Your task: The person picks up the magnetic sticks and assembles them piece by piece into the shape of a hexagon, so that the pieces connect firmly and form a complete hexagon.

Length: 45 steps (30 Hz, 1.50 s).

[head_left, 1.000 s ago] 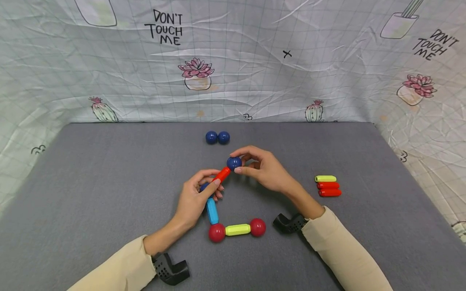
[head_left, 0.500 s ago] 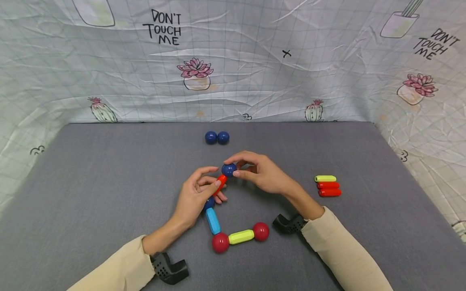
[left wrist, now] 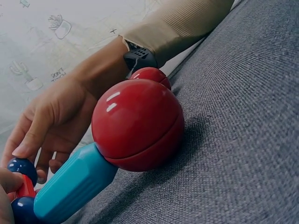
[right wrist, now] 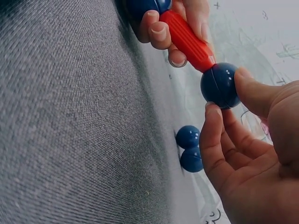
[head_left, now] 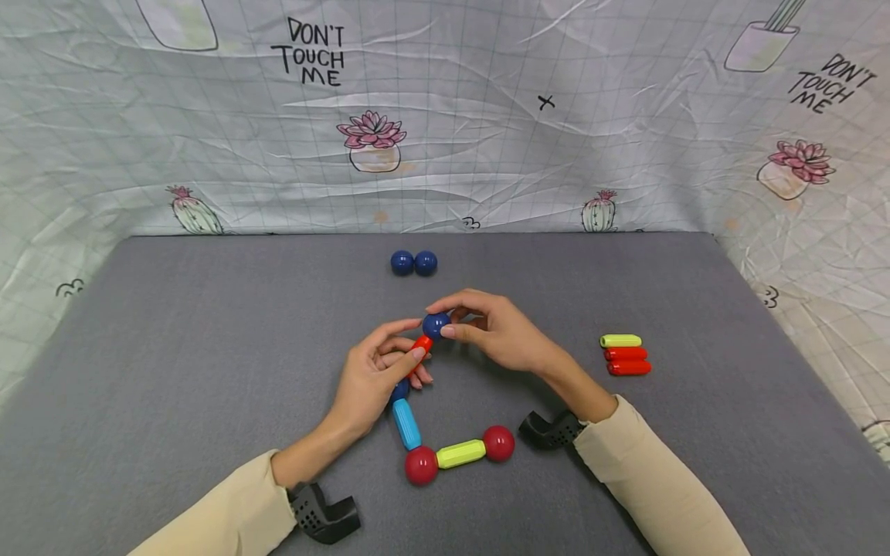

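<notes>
My left hand (head_left: pixel 371 374) pinches a red rod (right wrist: pixel 187 39) between thumb and fingers. At the rod's far end sits a blue ball (head_left: pixel 436 326), which my right hand (head_left: pixel 504 332) holds by thumb and fingertips; rod and ball touch. The rod's near end meets a second blue ball (head_left: pixel 399 388), partly hidden by the left hand. From there a light blue rod (head_left: pixel 406 425) runs to a red ball (head_left: pixel 421 466). A yellow-green rod (head_left: pixel 461 453) joins that one to another red ball (head_left: pixel 499 443). In the left wrist view the light blue rod (left wrist: pixel 77 184) shows large.
Two blue balls (head_left: pixel 413 263) lie side by side at the back of the grey table (head_left: pixel 229 324). On the right, a yellow-green rod (head_left: pixel 621 340) lies beside two red rods (head_left: pixel 628 361). A printed cloth (head_left: pixel 473 154) hangs behind the table.
The right hand and its blue ball have moved left and nearer. The red rod now stands steeper, and the joined red balls and yellow-green rod have shifted nearer and tilted. Little differs over the last half second.
</notes>
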Available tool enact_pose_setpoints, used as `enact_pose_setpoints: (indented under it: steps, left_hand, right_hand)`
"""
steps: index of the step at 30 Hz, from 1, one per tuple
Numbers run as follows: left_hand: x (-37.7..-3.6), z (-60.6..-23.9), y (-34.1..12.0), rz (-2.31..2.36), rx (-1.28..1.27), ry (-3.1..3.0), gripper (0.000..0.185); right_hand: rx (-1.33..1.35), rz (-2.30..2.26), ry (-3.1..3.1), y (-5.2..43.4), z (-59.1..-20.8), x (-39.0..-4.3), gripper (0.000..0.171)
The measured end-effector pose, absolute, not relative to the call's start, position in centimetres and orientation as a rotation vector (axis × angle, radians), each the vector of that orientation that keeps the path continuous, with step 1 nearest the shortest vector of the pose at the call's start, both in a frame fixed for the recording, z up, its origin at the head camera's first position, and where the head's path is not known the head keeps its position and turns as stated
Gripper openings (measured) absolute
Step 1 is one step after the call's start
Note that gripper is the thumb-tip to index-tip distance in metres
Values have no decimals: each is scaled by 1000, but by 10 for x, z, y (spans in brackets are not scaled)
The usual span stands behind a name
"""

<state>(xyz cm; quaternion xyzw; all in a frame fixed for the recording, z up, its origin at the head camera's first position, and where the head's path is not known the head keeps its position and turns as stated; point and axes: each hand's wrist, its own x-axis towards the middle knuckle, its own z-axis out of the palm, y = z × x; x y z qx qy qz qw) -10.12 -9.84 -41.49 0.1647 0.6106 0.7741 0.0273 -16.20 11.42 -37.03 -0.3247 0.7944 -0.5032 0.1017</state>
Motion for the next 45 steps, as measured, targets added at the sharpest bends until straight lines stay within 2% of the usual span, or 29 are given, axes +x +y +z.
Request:
enact_pose_setpoints:
  steps: [45]
  left_hand:
    - [-99, -412, -99, 2312, 511, 1993, 35]
  right_hand:
    - [-925, -1439, 2316, 112, -367, -159, 28]
